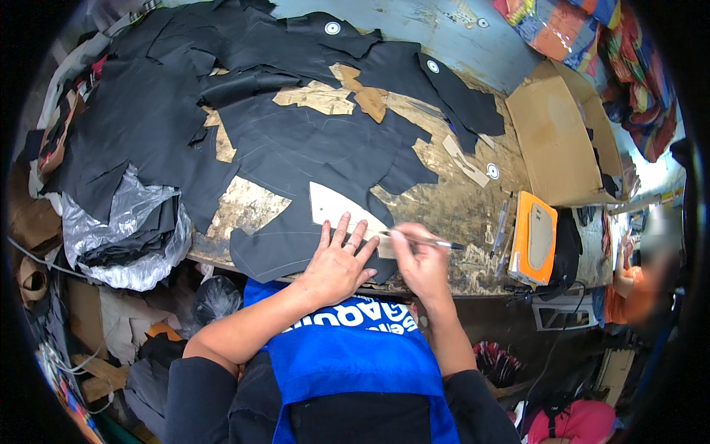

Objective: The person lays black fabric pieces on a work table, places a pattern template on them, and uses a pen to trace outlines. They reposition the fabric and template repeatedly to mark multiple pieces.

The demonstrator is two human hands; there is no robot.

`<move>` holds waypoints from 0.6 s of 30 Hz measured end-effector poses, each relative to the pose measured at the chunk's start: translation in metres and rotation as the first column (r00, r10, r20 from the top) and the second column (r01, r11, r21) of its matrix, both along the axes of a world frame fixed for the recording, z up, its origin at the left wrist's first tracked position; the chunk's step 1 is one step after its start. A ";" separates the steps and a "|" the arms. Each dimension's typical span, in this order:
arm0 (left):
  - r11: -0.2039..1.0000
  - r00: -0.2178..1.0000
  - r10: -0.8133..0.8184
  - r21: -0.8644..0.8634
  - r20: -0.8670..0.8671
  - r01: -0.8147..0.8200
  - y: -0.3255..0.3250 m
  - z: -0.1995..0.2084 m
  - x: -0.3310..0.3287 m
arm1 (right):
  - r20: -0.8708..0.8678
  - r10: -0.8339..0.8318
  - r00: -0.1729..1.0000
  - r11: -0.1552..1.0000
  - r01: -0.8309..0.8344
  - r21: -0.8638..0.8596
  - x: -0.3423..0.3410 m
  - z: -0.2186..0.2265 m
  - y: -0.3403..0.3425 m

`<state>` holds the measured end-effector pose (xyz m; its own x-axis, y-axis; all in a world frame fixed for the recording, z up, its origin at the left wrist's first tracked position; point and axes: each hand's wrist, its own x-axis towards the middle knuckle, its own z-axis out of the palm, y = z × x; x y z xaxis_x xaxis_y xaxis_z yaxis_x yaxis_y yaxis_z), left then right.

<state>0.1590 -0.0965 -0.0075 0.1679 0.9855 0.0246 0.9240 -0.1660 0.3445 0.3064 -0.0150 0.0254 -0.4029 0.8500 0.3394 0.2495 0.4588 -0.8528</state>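
Note:
A cream pattern template (340,207) lies on a large black sheet of leather-like material (296,155) near the table's front edge. My left hand (340,259) presses flat on the template with its fingers spread. Beside the template's right end, my right hand (421,259) grips a slim pen (435,241), its dark end pointing right. The tip is hidden by my fingers. Thin pale outlines curve across the black material around the template, and its edges are cut irregularly.
More black pieces (140,103) cover the left and back of the worn wooden table (481,214). A clear plastic bag (133,255) of black scraps sits front left. At right stand an orange box (529,240) and a cardboard carton (558,140). Another person (636,285) is at far right.

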 end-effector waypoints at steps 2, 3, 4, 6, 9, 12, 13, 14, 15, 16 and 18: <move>1.000 1.000 0.006 0.004 -0.001 -0.006 -0.002 -0.003 0.000 | -0.031 0.279 0.960 0.950 -0.280 -0.138 -0.028 -0.001 0.007; 0.998 0.998 -0.012 -0.067 0.064 0.016 -0.001 -0.005 -0.002 | 0.005 0.306 0.952 0.949 -0.304 -0.083 -0.052 -0.007 0.010; 1.000 0.996 -0.003 -0.020 0.087 0.004 -0.002 -0.007 -0.003 | 0.072 0.380 0.922 0.920 -0.369 -0.134 -0.063 -0.008 0.014; 0.999 0.993 -0.032 0.047 0.114 0.027 -0.001 -0.011 -0.005 | 0.102 0.452 0.886 0.890 -0.440 -0.116 -0.085 -0.012 0.020; 0.999 0.996 -0.040 0.027 0.081 0.038 -0.002 -0.014 -0.006 | 0.228 0.508 0.831 0.853 -0.521 -0.002 -0.098 -0.013 0.030; 0.999 0.995 -0.021 0.051 0.097 0.016 -0.002 -0.014 -0.005 | 0.255 0.453 0.854 0.868 -0.488 0.095 -0.111 -0.013 0.038; 0.995 0.995 -0.019 0.099 0.094 0.010 -0.003 -0.013 -0.005 | 0.187 0.411 0.892 0.898 -0.431 0.087 -0.118 -0.014 0.039; 0.996 0.994 -0.020 0.089 0.106 0.011 -0.003 -0.013 -0.005 | 0.173 0.376 0.910 0.913 -0.396 0.096 -0.124 -0.015 0.042; 0.996 0.995 -0.017 0.091 0.102 0.008 -0.003 -0.012 -0.004 | 0.162 0.345 0.925 0.928 -0.362 0.092 -0.130 -0.015 0.045; 0.997 0.997 -0.015 0.077 0.082 0.009 -0.003 -0.011 -0.004 | 0.146 0.317 0.937 0.942 -0.330 0.067 -0.134 -0.016 0.048; 0.998 0.996 -0.021 0.059 0.084 0.017 -0.003 -0.009 -0.004 | 0.189 0.286 0.939 0.939 -0.314 0.140 -0.138 -0.018 0.051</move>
<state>0.1553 -0.0995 -0.0167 0.1814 0.9786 0.0968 0.8886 -0.2053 0.4101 0.1682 0.0358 0.0070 -0.6922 0.6179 0.3730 0.2074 0.6653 -0.7172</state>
